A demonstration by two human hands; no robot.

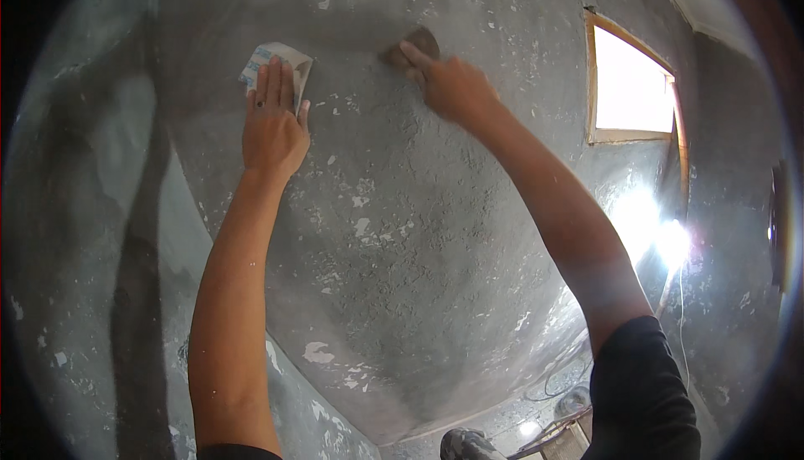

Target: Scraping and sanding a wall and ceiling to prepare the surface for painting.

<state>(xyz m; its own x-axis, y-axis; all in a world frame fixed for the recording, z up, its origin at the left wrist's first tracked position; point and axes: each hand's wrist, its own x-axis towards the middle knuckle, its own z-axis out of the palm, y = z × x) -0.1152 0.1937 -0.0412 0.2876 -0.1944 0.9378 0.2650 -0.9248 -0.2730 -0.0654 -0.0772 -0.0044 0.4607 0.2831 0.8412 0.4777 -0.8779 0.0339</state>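
Observation:
My left hand (274, 130) lies flat on the grey wall (352, 177), its fingers pressing a folded sheet of sandpaper (294, 58) with blue print on its pale back. A ring sits on one finger. Up and to the right, my right hand (458, 89) grips what looks like a dark scraper (422, 42) against the same wall, index finger stretched along it. Motion blur hides the scraper's exact shape. Beneath and between both hands the wall surface is rough, pitted and spotted with pale patches.
A wood-framed window (631, 77) is set in the wall at right. Below it a bright work lamp (672, 243) glares on a stand with a hanging cord (683, 328). An adjoining wall (75, 221) meets this one at left. A camouflage-patterned item (468, 444) shows at the bottom.

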